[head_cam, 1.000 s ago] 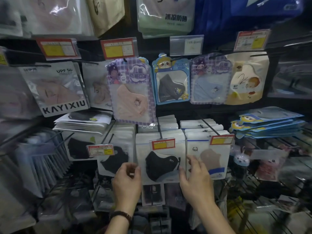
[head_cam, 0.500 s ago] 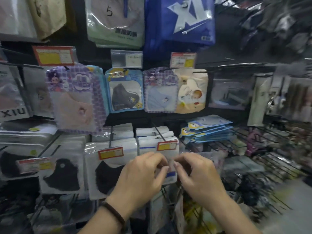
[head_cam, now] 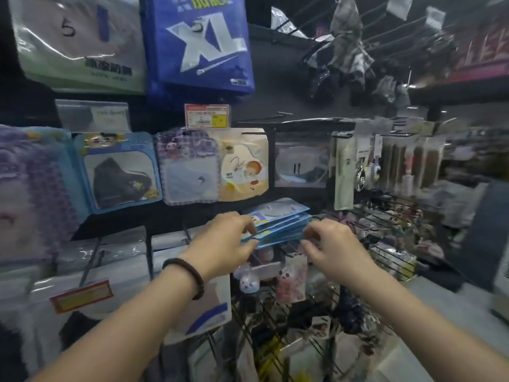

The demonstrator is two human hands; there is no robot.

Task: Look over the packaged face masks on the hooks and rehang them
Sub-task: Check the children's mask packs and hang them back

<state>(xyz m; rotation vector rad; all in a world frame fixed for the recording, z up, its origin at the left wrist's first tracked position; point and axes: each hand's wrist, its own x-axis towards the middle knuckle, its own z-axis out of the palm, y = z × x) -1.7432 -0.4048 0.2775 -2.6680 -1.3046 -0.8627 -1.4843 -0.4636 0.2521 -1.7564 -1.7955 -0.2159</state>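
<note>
My left hand (head_cam: pixel 223 241) pinches the left end of the blue pack stack (head_cam: pixel 278 224), thumb beneath, fingers (head_cam: pixel 242 220) curled on top. My right hand (head_cam: pixel 333 249) sits at the stack's right end, fingers curled toward its edge; contact cannot be confirmed. My left forearm (head_cam: pixel 124 321) and right forearm (head_cam: pixel 413 312) both reach forward toward the stack.

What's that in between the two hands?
A stack of blue mask packets lies between the left hand and the right hand, in the head view.

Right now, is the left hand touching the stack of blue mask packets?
Touching. The head view shows the left hand pinching the near left edge of the stack of blue mask packets, fingers on top, thumb beneath.
</note>
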